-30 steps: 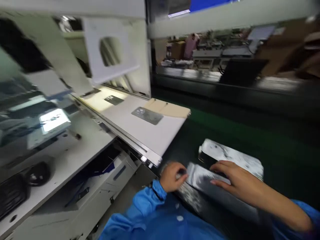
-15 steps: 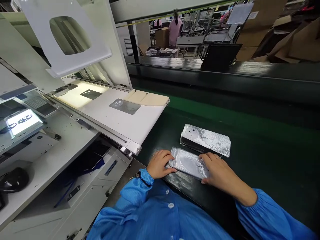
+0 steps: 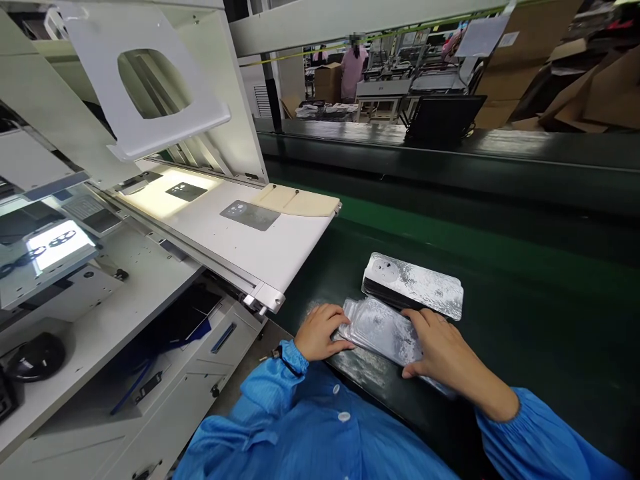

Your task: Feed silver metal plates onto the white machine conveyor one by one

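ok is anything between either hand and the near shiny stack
Nothing visible. The left hand has its fingers on the left end of the near shiny stack, and the right hand spans its right part. The far stack lies just beyond it, not between.

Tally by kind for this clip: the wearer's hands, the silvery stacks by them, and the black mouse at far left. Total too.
Left hand and right hand: 2
Handled silvery stack and farther silvery stack: 2
Black mouse: 1
Total: 5
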### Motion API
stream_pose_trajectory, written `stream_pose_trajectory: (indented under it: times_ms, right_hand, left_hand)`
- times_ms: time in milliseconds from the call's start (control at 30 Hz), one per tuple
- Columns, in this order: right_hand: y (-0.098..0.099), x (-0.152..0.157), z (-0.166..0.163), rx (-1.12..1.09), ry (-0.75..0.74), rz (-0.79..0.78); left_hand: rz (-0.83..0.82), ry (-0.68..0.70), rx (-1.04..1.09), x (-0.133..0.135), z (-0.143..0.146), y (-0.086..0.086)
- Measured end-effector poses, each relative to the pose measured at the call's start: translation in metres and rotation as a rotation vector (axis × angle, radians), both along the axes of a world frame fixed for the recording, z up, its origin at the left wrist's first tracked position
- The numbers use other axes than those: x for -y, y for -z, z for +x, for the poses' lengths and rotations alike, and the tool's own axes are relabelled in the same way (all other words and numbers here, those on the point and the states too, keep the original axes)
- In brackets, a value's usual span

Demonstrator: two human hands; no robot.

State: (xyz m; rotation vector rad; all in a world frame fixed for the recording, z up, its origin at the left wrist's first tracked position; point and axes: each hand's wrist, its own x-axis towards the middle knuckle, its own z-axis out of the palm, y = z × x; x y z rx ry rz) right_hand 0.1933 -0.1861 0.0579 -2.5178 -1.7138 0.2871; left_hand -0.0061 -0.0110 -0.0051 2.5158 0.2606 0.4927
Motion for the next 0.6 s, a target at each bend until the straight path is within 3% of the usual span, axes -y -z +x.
stream_pose_trajectory:
  times_ms: [167,300,367,433,500,600]
  right_hand:
    - [-0.005,0.004,0.001,-0.145,0.029,-0.024]
    - [-0.019,0.003,0.001,-0.572,-0.003,-0.003]
    - [-0.027,-0.006,-0.009,-0.761,-0.022,0.091]
    - [-0.032,-0.021,-0.026,-0.845,-0.023,0.230]
    - [-0.034,-0.039,-0.045,-0.829,-0.075,0.386]
    - [-0.036,-0.066,-0.061,-0.662,-0.245,0.572]
  left_hand:
    - [-0.007,0.007,0.051,-0.002,-0.001,0.000]
    - [-0.141,-0.076,0.212,0.001,-0.005,0.000]
    - [-0.286,-0.084,0.308,0.009,-0.006,-0.006]
    - [-0.476,0.002,0.356,0.019,-0.004,-0.018]
    - [-0.657,0.108,0.348,0.026,-0.003,-0.032]
    - [-0.785,0.090,0.341,0.019,-0.005,-0.050]
